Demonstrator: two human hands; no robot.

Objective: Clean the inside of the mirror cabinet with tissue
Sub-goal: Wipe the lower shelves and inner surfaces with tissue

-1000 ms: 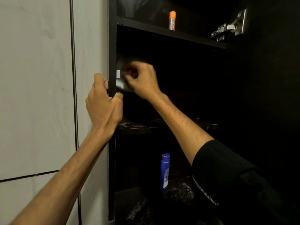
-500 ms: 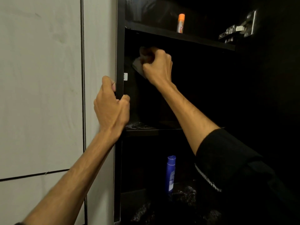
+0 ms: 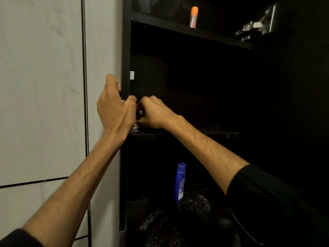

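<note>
Head view, close, facing probably slightly upward.

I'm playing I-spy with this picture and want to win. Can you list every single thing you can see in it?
cabinet: one, black, open, right of the wall, dark inside
wall tiles: several, pale grey, left side
shelves: two seen, black, one high up, one in the middle
orange-capped tube: one, orange, standing on the top shelf
blue bottle: one, blue, standing in the bottom compartment
hinge: one, silver metal, upper right
white clip: one, white, on the cabinet's left wall
tissue: a small pale bit under the right hand
left hand: one, gripping the cabinet's left edge
right hand: one, fingers curled, low in the middle compartment's left corner
</note>
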